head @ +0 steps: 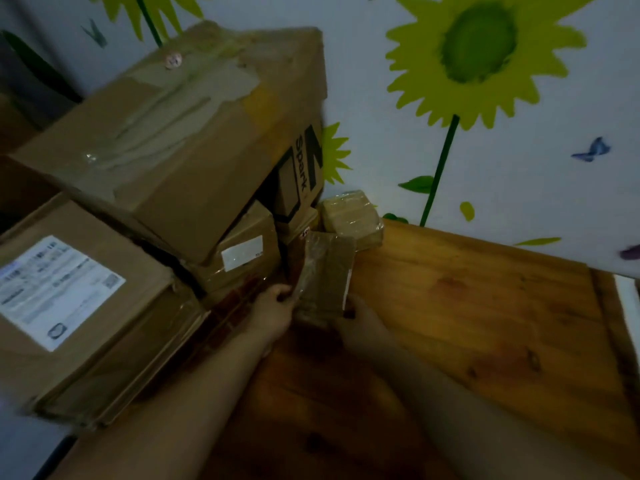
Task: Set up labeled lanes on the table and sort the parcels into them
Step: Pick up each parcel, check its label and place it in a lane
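1. The wall (pixel 519 188) is pale and painted with a big green-yellow sunflower (pixel 479 46) and a small blue butterfly (pixel 591 151). More flowers run off the top edge.
2. The wooden surface (pixel 467 306) has glossy orange-brown planks with dark knots. The light is dim and the near part lies in shadow. A white object at its right end is cut off, and I cannot tell what it is.
3. A large cardboard box (pixel 180 133), with peeling tape and black "Spark" print on its end face, sits tilted on top of the pile and hides much of what is under it.
4. A labelled box (pixel 114 327) lies at the left with a white shipping sheet on top (the print is too blurred to read). Its left side runs out of frame.
5. A small box (pixel 242 252) with a blank-looking white sticker is wedged under the large one.
6. A film-wrapped parcel (pixel 353 216), squarish and shiny, lies on the surface against the wall.
7. The held parcel (pixel 327 271) is flat, brown and plastic-wrapped. It stands upright above the surface, just in front of the pile.
8. The left grip (pixel 273 310) curls round the held parcel's left edge. The right grip (pixel 360 320) clasps its lower right corner, with most of its fingers hidden behind the parcel.
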The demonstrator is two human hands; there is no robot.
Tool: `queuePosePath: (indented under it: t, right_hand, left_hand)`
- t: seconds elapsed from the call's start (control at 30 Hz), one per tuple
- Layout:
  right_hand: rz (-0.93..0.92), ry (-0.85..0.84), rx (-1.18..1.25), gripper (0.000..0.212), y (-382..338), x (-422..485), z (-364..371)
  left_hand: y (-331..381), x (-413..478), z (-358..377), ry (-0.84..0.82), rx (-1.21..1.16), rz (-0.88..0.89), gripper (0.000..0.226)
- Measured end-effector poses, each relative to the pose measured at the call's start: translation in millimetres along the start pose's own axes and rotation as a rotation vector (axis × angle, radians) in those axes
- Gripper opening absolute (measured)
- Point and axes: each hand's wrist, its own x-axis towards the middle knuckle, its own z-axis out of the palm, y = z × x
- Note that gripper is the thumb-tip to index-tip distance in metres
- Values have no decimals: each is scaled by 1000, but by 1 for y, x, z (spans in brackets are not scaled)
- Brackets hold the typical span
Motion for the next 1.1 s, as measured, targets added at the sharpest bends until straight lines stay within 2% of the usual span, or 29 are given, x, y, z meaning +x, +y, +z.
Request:
queuePosePath:
  t: [0.17,0.33,0.37,0.4,0.47,0.5,0.57,0.67,0.77,0.9,1.0,1.1]
  right_hand:
    - [-95,195,-2,38,-21,-50,-3]
    - [-213,453,45,22,-45,-114,-17]
    - [-215,512,30,25,-50,-126,-22]
    - [-205,550,30,39,-55,-139,-27]
    - [-200,557,116,58,-65,-163,-34]
    - [-208,529,177,56,-70,-175,-37]
    - [-237,492,271,36,-78,-195,-43]
    - [-319,537,296,17,-85,-219,-51]
    - [-384,634,147,13,-87,-241,-64]
    - [-487,693,46,16,-87,-272,-80]
    - [-535,667,111,11,-85,-292,-91]
    - [-562,599,164,18,-85,-311,-102]
  left_hand:
    - [20,-41,-12,8,-73,212,47]
    - [42,-90,-27,-97,-228,349,28]
    - [49,-101,-29,-133,-265,349,25]
    - [55,-113,-31,-176,-307,344,22]
    - [66,-133,-34,-260,-371,331,21]
    - [69,-142,-35,-288,-380,331,23]
    - [75,-158,-35,-315,-352,360,31]
    - [85,-181,-34,-292,-311,472,36]
    - [95,-203,-31,-243,-275,632,31]
    - [108,-235,-20,-374,-150,773,33]
    - [115,-252,-15,-430,-221,796,32]
    - [117,-265,-11,-507,-339,762,31]
